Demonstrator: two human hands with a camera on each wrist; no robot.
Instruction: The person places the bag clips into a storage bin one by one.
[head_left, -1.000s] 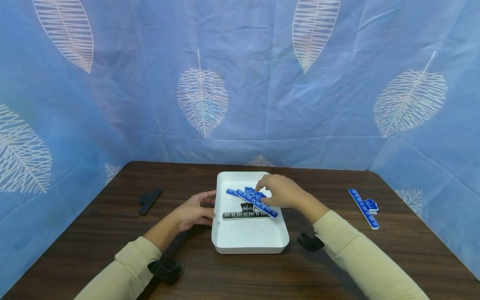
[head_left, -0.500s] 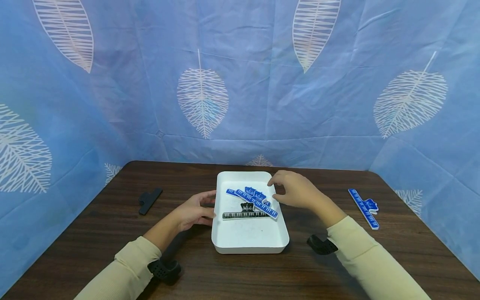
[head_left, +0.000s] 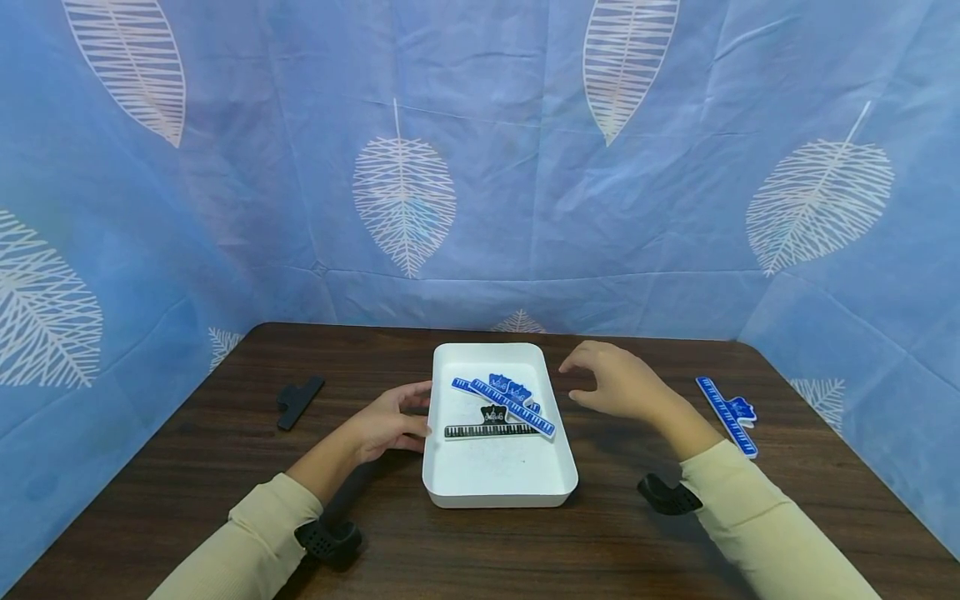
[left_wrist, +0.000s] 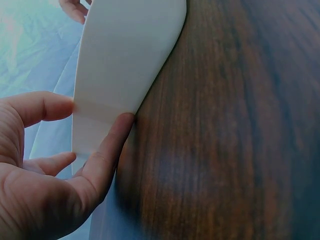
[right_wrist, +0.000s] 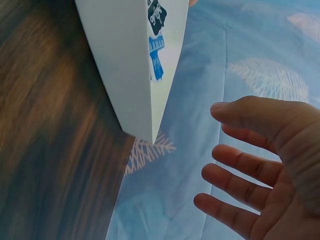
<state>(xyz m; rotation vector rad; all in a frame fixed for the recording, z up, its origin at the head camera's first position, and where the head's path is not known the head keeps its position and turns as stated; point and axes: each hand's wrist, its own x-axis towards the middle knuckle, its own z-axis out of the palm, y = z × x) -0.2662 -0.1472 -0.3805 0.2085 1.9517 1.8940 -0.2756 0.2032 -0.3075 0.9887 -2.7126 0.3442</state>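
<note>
A white tray [head_left: 495, 483] stands in the middle of the table. Inside it, two blue clips with a piano-key pattern overlap; the upper blue clip [head_left: 517, 408] lies slantwise across the end of a black piano-key clip [head_left: 491, 431]. My left hand [head_left: 390, 423] touches the tray's left side, its fingertips resting on the outer wall [left_wrist: 107, 65] in the left wrist view. Off the tray's right side, my right hand [head_left: 618, 379] hovers with nothing in it, fingers relaxed and apart in the right wrist view.
Another blue piano-key clip [head_left: 729, 417] lies on the table at the right. At the left lies a black clip [head_left: 300, 402]. A blue leaf-patterned cloth [head_left: 480, 208] hangs behind the table [head_left: 480, 554].
My right hand has left the blue clip in the tray and moved right, past the tray's rim. My left hand stays at the tray's side.
</note>
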